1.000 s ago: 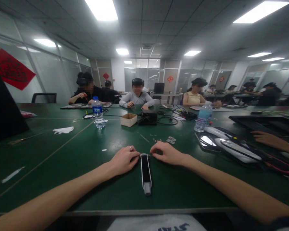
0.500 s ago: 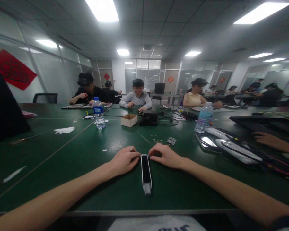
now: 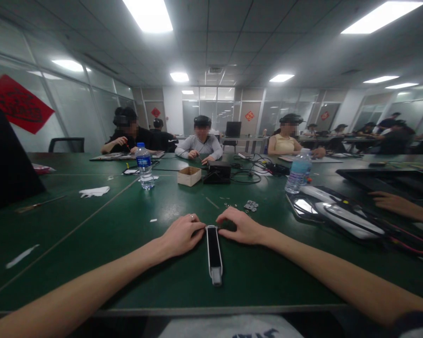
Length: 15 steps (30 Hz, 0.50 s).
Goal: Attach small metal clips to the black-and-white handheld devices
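Observation:
A long narrow device, black with a white rim, lies lengthwise on the green table in front of me. My left hand, with a ring on one finger, rests beside its far end, fingers curled and pressed against its left edge. My right hand sits at the far right corner of the device, fingertips pinched together at that end. What the pinch holds, if anything, is too small to see. Small metal parts lie just beyond my right hand.
Two water bottles, a small cardboard box, a black unit with cables and white scraps are on the table. More long devices lie at right by another person's hand. Several people sit across.
My right hand has shifted slightly, its fingers arching up a little at the device's far end. My left hand and the device stay where they were.

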Available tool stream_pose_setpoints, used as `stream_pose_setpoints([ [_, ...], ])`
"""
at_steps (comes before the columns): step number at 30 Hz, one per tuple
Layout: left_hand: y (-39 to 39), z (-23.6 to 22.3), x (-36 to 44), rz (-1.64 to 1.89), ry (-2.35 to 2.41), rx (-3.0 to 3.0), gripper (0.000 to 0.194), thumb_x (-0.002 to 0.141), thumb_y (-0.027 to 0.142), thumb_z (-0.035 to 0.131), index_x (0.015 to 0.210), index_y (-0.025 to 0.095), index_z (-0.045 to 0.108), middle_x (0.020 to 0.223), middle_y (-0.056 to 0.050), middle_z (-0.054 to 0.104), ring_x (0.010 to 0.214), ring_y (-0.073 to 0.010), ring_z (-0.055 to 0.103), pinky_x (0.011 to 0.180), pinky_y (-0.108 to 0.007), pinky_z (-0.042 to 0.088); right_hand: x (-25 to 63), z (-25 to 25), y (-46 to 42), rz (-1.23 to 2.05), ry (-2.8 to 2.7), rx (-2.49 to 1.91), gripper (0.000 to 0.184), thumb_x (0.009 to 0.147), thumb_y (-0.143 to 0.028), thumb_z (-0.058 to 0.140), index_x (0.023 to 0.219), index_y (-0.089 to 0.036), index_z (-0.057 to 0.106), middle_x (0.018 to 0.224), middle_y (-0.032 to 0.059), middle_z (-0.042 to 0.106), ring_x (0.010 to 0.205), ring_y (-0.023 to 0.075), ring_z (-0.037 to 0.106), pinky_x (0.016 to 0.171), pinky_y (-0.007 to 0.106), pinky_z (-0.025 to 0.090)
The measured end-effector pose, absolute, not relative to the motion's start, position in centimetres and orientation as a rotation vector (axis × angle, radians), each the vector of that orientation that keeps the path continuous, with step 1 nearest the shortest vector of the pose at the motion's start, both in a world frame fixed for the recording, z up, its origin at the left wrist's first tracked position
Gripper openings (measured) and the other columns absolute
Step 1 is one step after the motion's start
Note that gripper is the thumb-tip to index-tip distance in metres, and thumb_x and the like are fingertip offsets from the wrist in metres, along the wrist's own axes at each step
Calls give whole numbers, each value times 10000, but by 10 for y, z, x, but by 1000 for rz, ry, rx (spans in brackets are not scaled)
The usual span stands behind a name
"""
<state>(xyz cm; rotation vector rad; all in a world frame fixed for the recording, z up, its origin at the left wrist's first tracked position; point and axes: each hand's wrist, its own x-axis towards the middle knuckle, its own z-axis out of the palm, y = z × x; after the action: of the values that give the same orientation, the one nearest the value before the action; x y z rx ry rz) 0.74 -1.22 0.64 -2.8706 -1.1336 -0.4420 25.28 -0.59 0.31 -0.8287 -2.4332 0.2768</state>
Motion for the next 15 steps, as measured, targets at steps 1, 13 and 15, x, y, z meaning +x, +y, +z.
stream_pose_setpoints([
  [1, -12, 7, 7, -441, -1136, -2869, 296, 949, 233, 466, 1119, 192, 705, 971, -83, 656, 872, -202, 620, 789, -299, 504, 255, 4, -5, 257, -2430, -823, 177, 840, -234, 653, 995, -152, 630, 982, 84, 657, 933, 207, 589, 863, 367, 486],
  [13, -11, 6, 8, -459, -1127, -2888, 278, 953, 232, 472, 1095, 196, 709, 975, -81, 652, 867, -200, 615, 790, -297, 496, 250, 2, -6, 231, -2471, -817, 71, 864, -227, 629, 888, -163, 650, 884, 64, 653, 861, 189, 582, 801, 324, 474],
  [15, -10, 5, 9, -453, -1121, -2883, 274, 955, 233, 471, 1082, 196, 711, 956, -77, 650, 861, -200, 614, 781, -295, 495, 251, 3, -5, 197, -2482, -822, 90, 861, -252, 639, 881, -165, 651, 884, 63, 654, 868, 191, 583, 819, 330, 468],
])
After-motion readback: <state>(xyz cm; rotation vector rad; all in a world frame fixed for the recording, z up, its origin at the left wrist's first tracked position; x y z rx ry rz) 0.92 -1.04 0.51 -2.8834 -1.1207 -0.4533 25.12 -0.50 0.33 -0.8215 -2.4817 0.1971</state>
